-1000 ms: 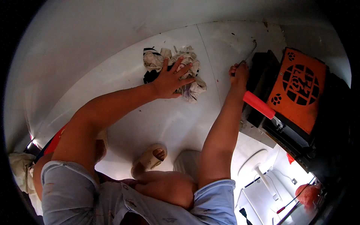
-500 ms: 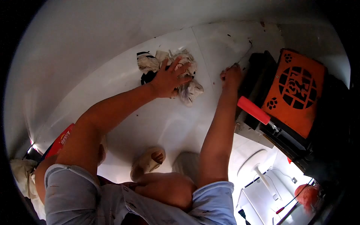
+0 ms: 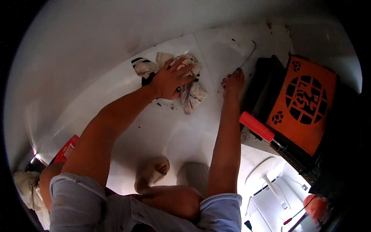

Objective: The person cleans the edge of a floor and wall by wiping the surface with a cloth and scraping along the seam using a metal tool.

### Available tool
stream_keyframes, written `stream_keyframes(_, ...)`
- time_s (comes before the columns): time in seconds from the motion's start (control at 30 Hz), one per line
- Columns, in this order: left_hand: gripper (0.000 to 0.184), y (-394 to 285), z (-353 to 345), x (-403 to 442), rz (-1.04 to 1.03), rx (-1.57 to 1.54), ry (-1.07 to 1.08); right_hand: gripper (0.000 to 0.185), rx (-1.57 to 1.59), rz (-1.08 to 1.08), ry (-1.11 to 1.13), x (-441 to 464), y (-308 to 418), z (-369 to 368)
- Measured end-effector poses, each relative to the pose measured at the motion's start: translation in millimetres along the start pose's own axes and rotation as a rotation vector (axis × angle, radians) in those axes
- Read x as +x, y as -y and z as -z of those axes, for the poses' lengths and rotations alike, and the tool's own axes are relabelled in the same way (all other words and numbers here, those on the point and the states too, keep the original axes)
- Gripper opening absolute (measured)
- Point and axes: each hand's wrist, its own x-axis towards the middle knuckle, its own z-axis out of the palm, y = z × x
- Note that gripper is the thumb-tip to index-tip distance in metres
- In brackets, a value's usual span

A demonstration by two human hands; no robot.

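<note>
My left hand (image 3: 169,82) lies with spread fingers on a crumpled off-white rag (image 3: 192,98) with dark striped parts, pressed against the white floor (image 3: 162,123). Dark crumbs (image 3: 166,104) are scattered just below that hand. To the right, my right hand (image 3: 233,83) is closed around a thin metal rod with a hooked tip (image 3: 248,55). The rod points up and away, and its grip is hidden in my fingers. Close to the right of this hand stands a black unit with an orange cut-out panel (image 3: 280,94).
A red handle (image 3: 257,127) juts from the black unit towards my right forearm. My slippered foot (image 3: 152,174) is below. A red packet (image 3: 67,149) and pale cloth (image 3: 27,185) lie at left. A white stand (image 3: 268,181) and a red-tipped rod (image 3: 288,221) are lower right.
My left hand and the rag have shifted slightly left, and dark crumbs now show below the hand. My right hand has moved a little left, with more of the hooked rod visible. The view has shifted slightly.
</note>
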Motion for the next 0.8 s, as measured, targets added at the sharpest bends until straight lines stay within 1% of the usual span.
stream_keyframes(0.07, 0.083, 4, -8, 1, -0.032, -0.013, -0.033, 0.025, -0.058, 0.095, 0.024, 21, -8, 3)
stream_keyframes(0.1, 0.086, 4, -11, 0, -0.045, -0.022, -0.049, 0.031, -0.027, 0.186, 0.095, 63, -20, 8)
stream_keyframes(0.17, 0.085, 4, -10, 0, -0.041, -0.019, -0.03, 0.046, 0.063, 0.323, 0.205, 136, -33, 17)
stream_keyframes(0.23, 0.084, 3, -11, 1, -0.047, -0.028, -0.026, 0.047, 0.19, 0.252, 0.136, 121, 12, 7)
stream_keyframes(0.3, 0.084, 5, -12, 0, -0.051, -0.04, -0.039, 0.057, 0.289, 0.273, 0.052, 129, 28, -2)
stream_keyframes(0.33, 0.087, 5, -12, 0, -0.046, -0.023, -0.005, 0.058, 0.363, 0.232, 0.061, 132, 31, -4)
stream_keyframes(0.37, 0.088, 7, -11, 1, -0.057, -0.02, -0.015, 0.059, 0.436, 0.188, 0.071, 135, 34, -6)
stream_keyframes(0.43, 0.09, 8, -14, 0, -0.079, -0.021, -0.031, 0.057, 0.359, 0.162, 0.025, 131, 40, -10)
stream_keyframes(0.5, 0.091, 9, -16, 0, -0.07, -0.036, -0.036, 0.052, 0.065, 0.202, -0.075, 127, 51, -20)
stream_keyframes(0.53, 0.091, 8, -16, 0, -0.068, -0.046, -0.036, 0.054, -0.028, 0.3, -0.095, 150, 39, -19)
stream_keyframes(0.6, 0.091, 7, -14, 0, -0.064, -0.04, -0.021, 0.057, -0.218, 0.497, -0.134, 237, 7, -5)
stream_keyframes(0.67, 0.091, 5, -13, 4, -0.068, -0.043, -0.011, 0.059, 0.16, 0.269, 0.032, 287, 17, 16)
stream_keyframes(0.73, 0.09, 6, -12, 2, -0.062, -0.042, 0.003, 0.063, 0.315, 0.163, 0.134, 301, 28, 5)
stream_keyframes(0.8, 0.089, 8, -12, 1, -0.07, -0.046, -0.013, 0.069, 0.271, 0.193, 0.147, 308, 39, -8)
